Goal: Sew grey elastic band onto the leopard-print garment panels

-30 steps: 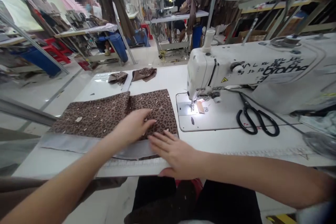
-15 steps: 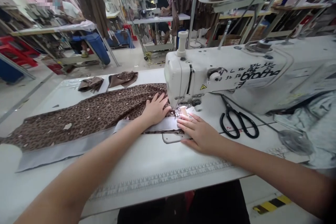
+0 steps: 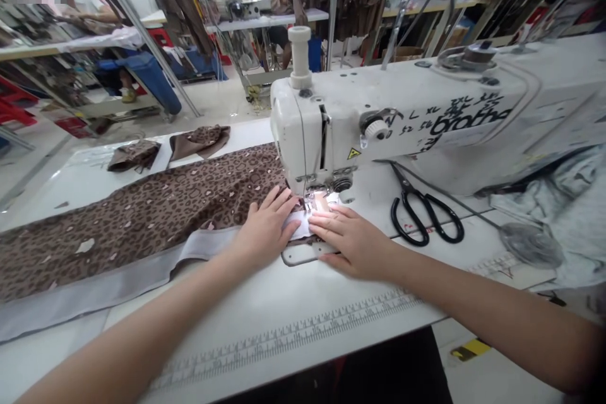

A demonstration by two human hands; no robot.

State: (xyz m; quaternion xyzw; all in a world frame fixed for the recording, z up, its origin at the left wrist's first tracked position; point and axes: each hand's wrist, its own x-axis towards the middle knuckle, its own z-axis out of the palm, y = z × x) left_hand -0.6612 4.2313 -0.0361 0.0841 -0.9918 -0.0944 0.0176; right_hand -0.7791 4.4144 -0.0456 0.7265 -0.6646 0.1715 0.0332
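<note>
Under the needle of a white Brother sewing machine (image 3: 374, 117), a long length of brown leopard-print fabric (image 3: 142, 221) is lying flat along the worktop (image 3: 284, 322), with a smooth pale grey band (image 3: 95, 284) running down its near edge and passing beneath the metal presser foot (image 3: 310, 201). The left hand (image 3: 265, 230) is spread open and pressing down on the cloth just before the needle, while the right hand (image 3: 348, 241) is lying flat with its fingers spread, resting on the band beside the foot; neither is pinching. A small steel plate (image 3: 307, 255) is set into the worktop just below the fingertips. To the right, black-handled scissors (image 3: 423, 218) are lying open beside the machine, and a printed ruler (image 3: 284, 341) is running along the worktop's front edge. Two crumpled scraps of the same leopard print (image 3: 201, 141) are lying further back. Beyond them, a cardboard box (image 3: 407, 53) is sitting under a shelf, its contents hidden.
</note>
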